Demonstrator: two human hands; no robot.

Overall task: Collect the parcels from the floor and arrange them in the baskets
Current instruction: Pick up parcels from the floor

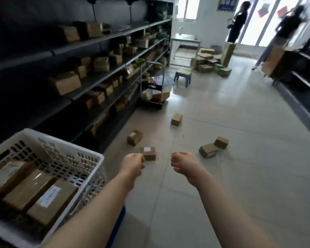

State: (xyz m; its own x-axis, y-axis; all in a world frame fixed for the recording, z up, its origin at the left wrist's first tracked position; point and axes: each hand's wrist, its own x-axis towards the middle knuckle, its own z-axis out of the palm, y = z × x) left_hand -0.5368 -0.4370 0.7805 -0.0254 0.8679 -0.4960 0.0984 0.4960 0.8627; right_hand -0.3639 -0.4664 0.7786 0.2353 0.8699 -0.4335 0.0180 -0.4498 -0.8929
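**Two curled hands reach out over the parcels on the floor**

Both bare arms stretch straight out in front, side by side and a little apart. The left hand (132, 162) has its fingers curled in tight like a small fist, and it holds nothing. The right hand (183, 165) is curled the same way, with its back turned up, and it holds nothing too.

A small brown cardboard parcel with a white label (148, 153) lies on the pale tiled floor (249, 167). It is at 1 o'clock from the left hand, just beside the knuckles; I cannot tell if they touch. A second brown labelled parcel (134, 137) lies at 12 o'clock from the left hand, a bit farther off. At 2 o'clock from the right hand lies a flat brown parcel (208, 150), and a smaller brown parcel (221, 142) touches its far corner. A lone brown parcel (176, 119) sits at 12 o'clock from the right hand, well apart from it.

A white plastic basket with holes in its sides (99, 161) stands at 8 o'clock in the view, right beside the left forearm. Three long brown boxes (30, 190) lie side by side in it.

Dark metal shelves (43, 54) full of brown boxes run along the left, from 9 to 11 o'clock. Far off at 1 o'clock, two blurred people stand by the bright windows.
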